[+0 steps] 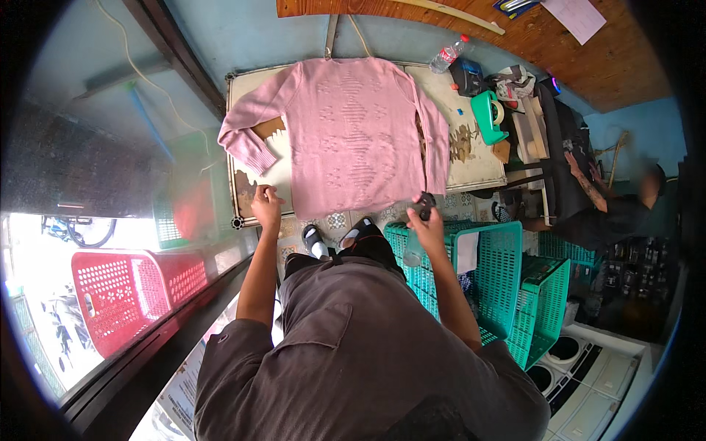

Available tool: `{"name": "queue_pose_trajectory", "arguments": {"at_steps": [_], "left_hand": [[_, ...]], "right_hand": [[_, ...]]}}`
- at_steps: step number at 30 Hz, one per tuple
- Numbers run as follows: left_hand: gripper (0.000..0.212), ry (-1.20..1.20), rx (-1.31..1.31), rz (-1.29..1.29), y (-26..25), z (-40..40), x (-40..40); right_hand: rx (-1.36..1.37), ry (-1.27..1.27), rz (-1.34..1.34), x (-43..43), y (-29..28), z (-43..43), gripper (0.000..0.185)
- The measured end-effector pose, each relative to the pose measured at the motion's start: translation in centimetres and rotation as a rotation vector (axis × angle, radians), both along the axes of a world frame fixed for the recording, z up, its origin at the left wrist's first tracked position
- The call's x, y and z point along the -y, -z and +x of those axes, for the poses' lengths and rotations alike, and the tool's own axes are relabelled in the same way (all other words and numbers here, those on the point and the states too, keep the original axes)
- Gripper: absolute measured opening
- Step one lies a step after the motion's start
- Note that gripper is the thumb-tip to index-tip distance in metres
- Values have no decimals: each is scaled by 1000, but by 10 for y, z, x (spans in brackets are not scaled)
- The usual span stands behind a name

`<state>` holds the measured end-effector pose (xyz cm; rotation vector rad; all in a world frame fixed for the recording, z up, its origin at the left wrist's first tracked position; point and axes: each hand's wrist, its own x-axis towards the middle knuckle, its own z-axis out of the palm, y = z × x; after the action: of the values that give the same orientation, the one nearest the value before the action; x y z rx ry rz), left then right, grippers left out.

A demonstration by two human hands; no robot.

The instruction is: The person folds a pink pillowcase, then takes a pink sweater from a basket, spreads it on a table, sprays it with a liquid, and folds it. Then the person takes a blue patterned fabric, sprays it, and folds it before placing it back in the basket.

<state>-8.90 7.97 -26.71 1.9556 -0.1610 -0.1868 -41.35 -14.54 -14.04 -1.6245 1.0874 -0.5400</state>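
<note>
A pink knitted sweater (353, 138) lies spread on a worn white table (479, 177), its lower hem reaching past the table's front edge. Its left-side sleeve is bent, with the cuff below the elbow; the other sleeve hangs down alongside the body. Near the table's front left corner is my left hand (268, 205), fingers curled, with nothing seen in it. My right hand (427, 220) grips a spray bottle (413, 249) by its black head, just below the sweater's right hem. The bottle's clear body shows beneath the hand.
Green plastic baskets (496, 275) stand at my right. On the table's right side are a green tape dispenser (488, 118), a plastic bottle (448, 55) and a dark pouch (468, 76). A person (618, 212) is farther right. A red basket (118, 292) shows at left, beyond glass.
</note>
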Motion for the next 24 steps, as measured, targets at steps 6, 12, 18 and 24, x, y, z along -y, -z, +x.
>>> {"name": "queue_pose_trajectory", "arguments": {"at_steps": [6,12,18,24], "left_hand": [[20,1,5,66,-8,1,7],[16,-60,78,124,7,0,3],[16,-41,36,199,-4,-9,11],[17,-24,216,472,-1,-1,18]], "right_hand": [[75,-15,-276,17,18,96,30],[172,66,-507,48,-27,110,59],[262,470,-174,204,25,2,72],[80,554,-358,287,40,-21,78]]}}
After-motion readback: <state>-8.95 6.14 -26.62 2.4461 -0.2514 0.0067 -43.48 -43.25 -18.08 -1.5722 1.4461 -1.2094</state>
